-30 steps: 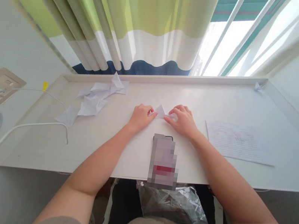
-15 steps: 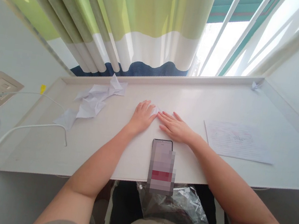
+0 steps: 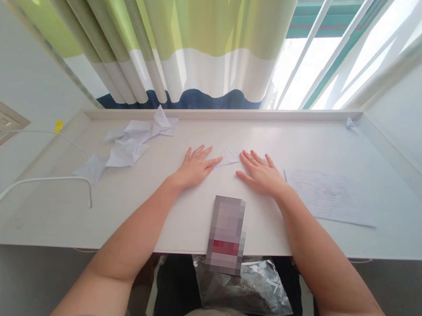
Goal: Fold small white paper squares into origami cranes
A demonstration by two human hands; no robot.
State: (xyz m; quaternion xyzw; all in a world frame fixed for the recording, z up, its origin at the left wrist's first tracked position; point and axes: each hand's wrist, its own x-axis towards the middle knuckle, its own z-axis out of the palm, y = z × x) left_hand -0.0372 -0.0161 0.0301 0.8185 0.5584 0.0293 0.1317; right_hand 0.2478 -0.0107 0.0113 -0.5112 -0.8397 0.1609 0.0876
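Note:
A small folded piece of white paper (image 3: 230, 158) lies flat on the white desk (image 3: 138, 210), between my two hands. My left hand (image 3: 197, 166) rests on the desktop with its fingers spread, thumb and index finger touching the paper's left end. On the other side, my right hand (image 3: 260, 172) lies open, its fingertips over the paper's right end. Those fingertips hide part of the right end. Just in front of my hands is a phone (image 3: 228, 214), its screen blurred out.
Several folded white papers (image 3: 127, 153) lie at the left. A lined sheet (image 3: 332, 198) lies at the right, and a small folded paper (image 3: 351, 123) sits in the far right corner. A white cable (image 3: 51, 178) crosses the left edge. Clear plastic wrapping (image 3: 262, 289) lies on my lap.
My hands have moved apart along the paper, the left one leftward and the right one slightly rightward. More of the folded paper now shows between them.

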